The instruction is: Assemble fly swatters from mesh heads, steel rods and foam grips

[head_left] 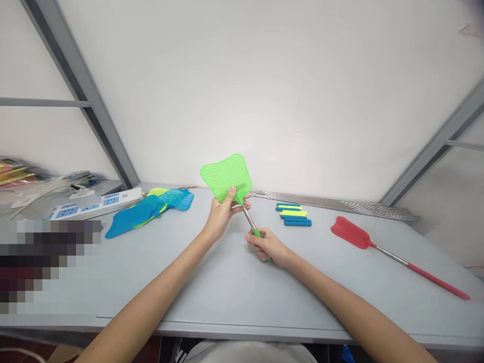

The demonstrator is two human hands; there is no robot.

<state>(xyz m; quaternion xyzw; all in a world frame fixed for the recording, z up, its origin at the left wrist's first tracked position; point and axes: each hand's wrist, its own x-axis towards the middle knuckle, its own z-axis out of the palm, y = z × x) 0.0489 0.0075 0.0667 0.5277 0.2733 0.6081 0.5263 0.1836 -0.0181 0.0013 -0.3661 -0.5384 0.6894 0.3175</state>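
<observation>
Between my two hands is a green fly swatter, its mesh head up and its short metal rod slanting down to the right. My left hand is closed on the base of the mesh head, thumb across the front. Lower down, my right hand wraps round the green grip; most of that grip is hidden by the fingers. A red fly swatter lies on the table to the right, apart from my hands. Several short blue and yellow tubes lie in a row behind my right hand.
Blue and yellow swatter heads are piled on the left beside a white power strip. A bundle of metal rods lies along the wall. Grey metal posts rise at both sides of the grey table.
</observation>
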